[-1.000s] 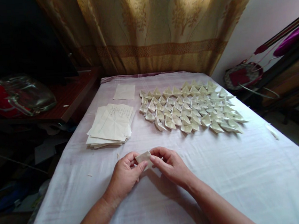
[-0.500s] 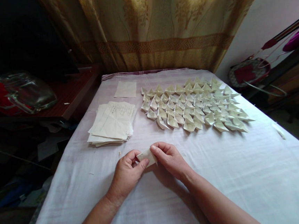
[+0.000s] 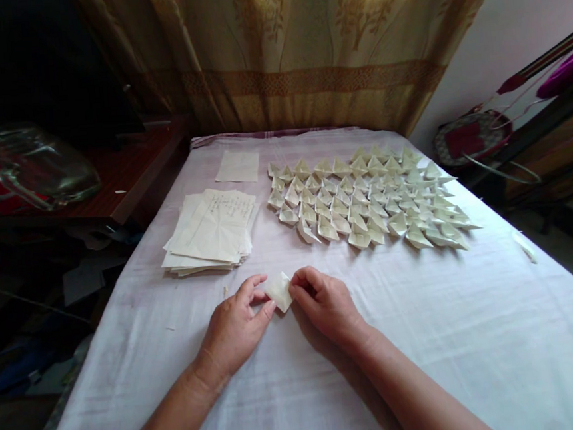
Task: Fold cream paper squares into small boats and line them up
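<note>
Between my hands is a small folded piece of paper [image 3: 279, 290], pale and diamond-shaped, with one corner pointing away from me. My left hand [image 3: 238, 323] pinches its left corner, thumb in front and fingers behind. My right hand [image 3: 327, 305] grips the right corner between thumb and curled forefinger. Beyond them, to the right, several folded paper boats [image 3: 360, 202] stand in close rows. A stack of paper sheets [image 3: 208, 232], the top one creased and bearing handwriting, lies to the left. Behind the stack is a single sheet [image 3: 237, 166].
A white cloth [image 3: 301, 387] covers the table. On the dark red desk [image 3: 128, 182] at left lies a glass jar [image 3: 44, 166]. A patterned curtain [image 3: 297, 53] hangs behind the table. A bag [image 3: 475, 138] is at the right by the wall.
The paper has gone from a narrow slanted strip shape to a diamond between my fingers. My hands have shifted slightly, and the whole view has moved a little.
</note>
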`<state>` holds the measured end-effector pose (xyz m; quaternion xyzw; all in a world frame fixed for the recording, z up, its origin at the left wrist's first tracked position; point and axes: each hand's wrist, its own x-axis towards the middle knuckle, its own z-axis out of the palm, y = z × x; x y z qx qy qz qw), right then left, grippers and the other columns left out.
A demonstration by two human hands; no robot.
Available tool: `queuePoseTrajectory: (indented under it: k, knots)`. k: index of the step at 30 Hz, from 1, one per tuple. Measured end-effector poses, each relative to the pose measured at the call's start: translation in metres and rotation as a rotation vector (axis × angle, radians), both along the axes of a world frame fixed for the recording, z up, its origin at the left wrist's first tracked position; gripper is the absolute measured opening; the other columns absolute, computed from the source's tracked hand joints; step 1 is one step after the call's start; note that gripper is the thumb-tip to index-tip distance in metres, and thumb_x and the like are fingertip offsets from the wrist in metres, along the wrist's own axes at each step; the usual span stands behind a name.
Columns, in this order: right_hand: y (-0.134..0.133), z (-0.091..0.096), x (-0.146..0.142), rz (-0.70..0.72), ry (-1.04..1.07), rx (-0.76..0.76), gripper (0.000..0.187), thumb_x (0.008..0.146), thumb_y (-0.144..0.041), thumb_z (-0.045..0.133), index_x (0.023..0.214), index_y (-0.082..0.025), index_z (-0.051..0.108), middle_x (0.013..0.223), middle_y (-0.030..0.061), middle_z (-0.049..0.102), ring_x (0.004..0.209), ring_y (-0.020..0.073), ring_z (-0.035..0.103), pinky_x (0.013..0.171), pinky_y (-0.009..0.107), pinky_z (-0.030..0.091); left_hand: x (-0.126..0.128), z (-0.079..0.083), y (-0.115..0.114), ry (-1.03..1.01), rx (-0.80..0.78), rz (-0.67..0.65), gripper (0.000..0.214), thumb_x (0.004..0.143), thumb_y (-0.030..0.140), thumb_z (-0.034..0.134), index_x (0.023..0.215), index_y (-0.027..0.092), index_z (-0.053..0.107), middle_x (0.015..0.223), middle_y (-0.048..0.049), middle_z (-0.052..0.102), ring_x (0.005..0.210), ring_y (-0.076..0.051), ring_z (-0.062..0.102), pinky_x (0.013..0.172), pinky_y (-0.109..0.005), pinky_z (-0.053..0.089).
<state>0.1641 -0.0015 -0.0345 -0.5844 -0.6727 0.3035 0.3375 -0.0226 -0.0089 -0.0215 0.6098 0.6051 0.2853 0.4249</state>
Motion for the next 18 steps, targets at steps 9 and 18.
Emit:
queuePoseTrajectory:
  k: [9, 18]
  knots:
    - [0.0023, -0.0053, -0.0026, 0.044, -0.166, 0.115, 0.01, 0.088, -0.025, 0.056, 0.081, -0.021, 0.062, 0.072, 0.0012, 0.068, 0.067, 0.0165, 0.061, 0.063, 0.025, 0.04, 0.0013, -0.0064, 0.0016, -0.131, -0.136, -0.064, 0.047, 0.085, 0.033, 0.058, 0.129, 0.019, 0.053, 0.08, -0.0008, 0.073, 0.058, -0.014, 0.063, 0.053, -0.023, 0.049]
    - [0.0043, -0.0085, -0.0055, 0.105, -0.383, 0.283, 0.012, 0.092, -0.019, 0.056, 0.084, -0.02, 0.065, 0.077, 0.0034, 0.068, 0.074, 0.018, 0.06, 0.07, 0.026, 0.04, -0.0042, -0.008, 0.0009, 0.431, 0.647, -0.225, 0.014, 0.088, 0.021, 0.063, 0.096, 0.026, 0.074, 0.112, -0.0041, 0.069, 0.101, -0.022, 0.065, 0.088, -0.036, 0.05]
